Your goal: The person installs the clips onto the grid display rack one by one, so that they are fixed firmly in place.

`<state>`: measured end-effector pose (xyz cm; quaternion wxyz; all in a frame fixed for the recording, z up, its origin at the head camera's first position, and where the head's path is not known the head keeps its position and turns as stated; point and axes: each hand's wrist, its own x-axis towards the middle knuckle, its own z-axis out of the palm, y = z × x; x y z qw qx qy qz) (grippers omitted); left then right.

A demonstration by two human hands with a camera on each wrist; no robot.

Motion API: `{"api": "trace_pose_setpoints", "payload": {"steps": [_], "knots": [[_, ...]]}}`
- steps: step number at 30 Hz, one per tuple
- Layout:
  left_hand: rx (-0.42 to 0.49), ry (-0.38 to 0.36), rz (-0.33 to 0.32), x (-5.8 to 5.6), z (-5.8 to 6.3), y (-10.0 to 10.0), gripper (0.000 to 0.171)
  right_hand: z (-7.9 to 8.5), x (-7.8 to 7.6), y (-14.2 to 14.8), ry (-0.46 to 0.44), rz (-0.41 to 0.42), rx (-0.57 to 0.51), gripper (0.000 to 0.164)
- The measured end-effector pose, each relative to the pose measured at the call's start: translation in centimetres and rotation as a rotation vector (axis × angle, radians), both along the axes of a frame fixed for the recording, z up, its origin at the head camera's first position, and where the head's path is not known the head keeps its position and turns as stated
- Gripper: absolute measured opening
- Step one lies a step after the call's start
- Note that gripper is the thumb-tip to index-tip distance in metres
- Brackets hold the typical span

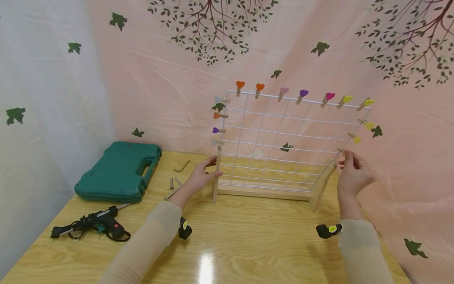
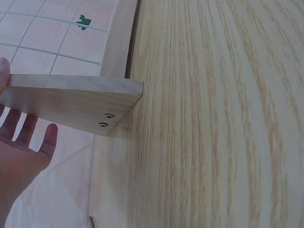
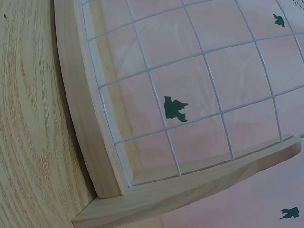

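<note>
A white wire grid [image 1: 269, 130] stands in a wooden stand [image 1: 262, 191], with heart-topped clothespins along its top and both sides. My left hand [image 1: 202, 173] holds the stand's left side panel [image 2: 76, 97], thumb at its front edge and fingers behind. At the grid's right edge, my right hand [image 1: 356, 173] pinches a small wooden clothespin [image 1: 340, 150]; its outer end is hidden by the fingers. Just above it, a clothespin with a yellow heart [image 1: 356, 139] is clipped on. The right wrist view shows the stand's right side panel [image 3: 190, 190], but not the hand.
A green plastic case [image 1: 117, 169] lies at the back left. In front of it is a black glue gun [image 1: 106, 221] with a coiled cord. Bolts [image 1: 172, 183] and a hex key [image 1: 182, 165] lie beyond the left forearm. A printed cloth hangs behind the table.
</note>
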<state>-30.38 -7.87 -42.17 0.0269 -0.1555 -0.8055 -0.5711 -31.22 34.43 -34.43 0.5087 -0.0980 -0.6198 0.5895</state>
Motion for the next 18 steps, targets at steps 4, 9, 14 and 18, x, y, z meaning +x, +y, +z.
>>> {"api": "trace_pose_setpoints", "payload": {"steps": [4, 9, 14, 18], "knots": [[0.002, 0.005, 0.003, -0.3, -0.5, 0.1, 0.067, 0.9, 1.3, -0.8, 0.010, -0.069, 0.100, 0.033], [-0.010, 0.009, 0.006, -0.3, -0.6, 0.0, 0.071, 2.2, 2.7, -2.2, 0.021, -0.144, 0.156, 0.031], [-0.025, 0.015, 0.004, -0.1, -0.4, -0.6, 0.074, 2.8, 3.2, -2.6, 0.060, -0.113, 0.174, 0.029], [-0.056, 0.032, 0.022, 0.6, 0.3, -1.6, 0.074, 3.0, 3.0, -2.4, 0.051, -0.073, 0.212, 0.032]]}}
